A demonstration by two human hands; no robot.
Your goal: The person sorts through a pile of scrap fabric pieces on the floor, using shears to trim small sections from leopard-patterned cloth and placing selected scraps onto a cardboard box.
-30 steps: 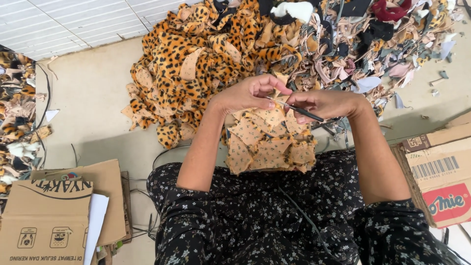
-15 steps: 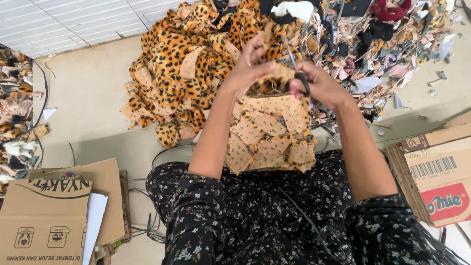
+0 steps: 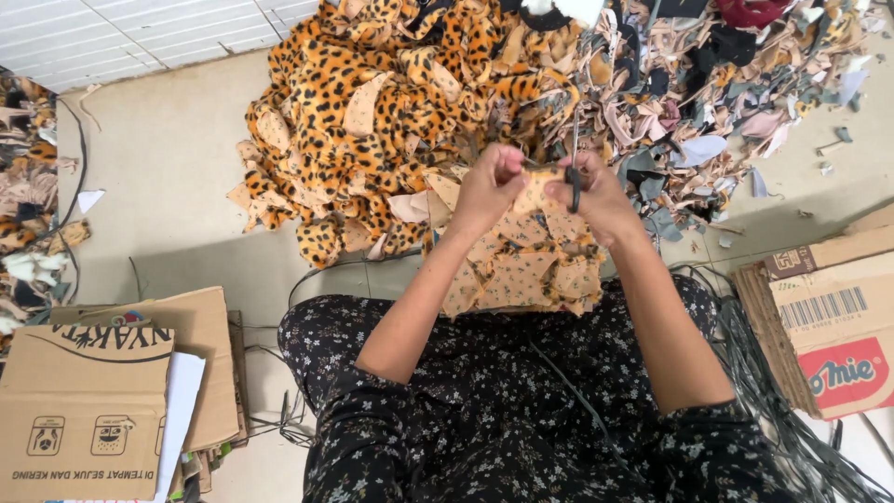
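Note:
My left hand pinches the top edge of a tan fabric piece held up in front of me. My right hand grips black scissors, their blades pointing up beside that piece. Below both hands a small heap of tan, dotted fabric cut-outs rests on my lap, over a dark flowered garment. Behind the hands lies a big pile of leopard-print fabric scraps.
Mixed grey, pink and black scraps spread at the upper right. Cardboard boxes stand at the right and lower left. Black straps trail on the floor by my right side. More scraps lie at the left edge.
Both hands have risen from the lap heap towards the leopard pile, lifting one tan piece; the scissors have turned from lying flat to pointing up.

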